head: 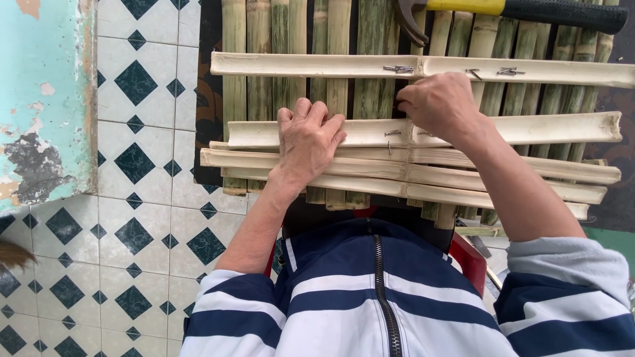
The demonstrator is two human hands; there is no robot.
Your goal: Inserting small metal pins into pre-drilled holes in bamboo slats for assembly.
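Observation:
My left hand (306,140) lies flat, fingers spread, on a pale split bamboo slat (529,129) that runs crosswise over a panel of upright green bamboo poles (317,39). At the slat's middle my right hand (440,104) has its fingers pinched together near the joint; what they pinch is hidden. Loose nails (398,68) rest on the upper cross slat (297,64). More pale slats (370,173) are stacked under my left wrist.
A hammer (522,10) with a yellow and black handle lies on the poles at the top right. White floor tiles (135,172) with dark diamonds spread on the left, beside a peeling turquoise wall (40,99). A red seat edge (471,259) shows below.

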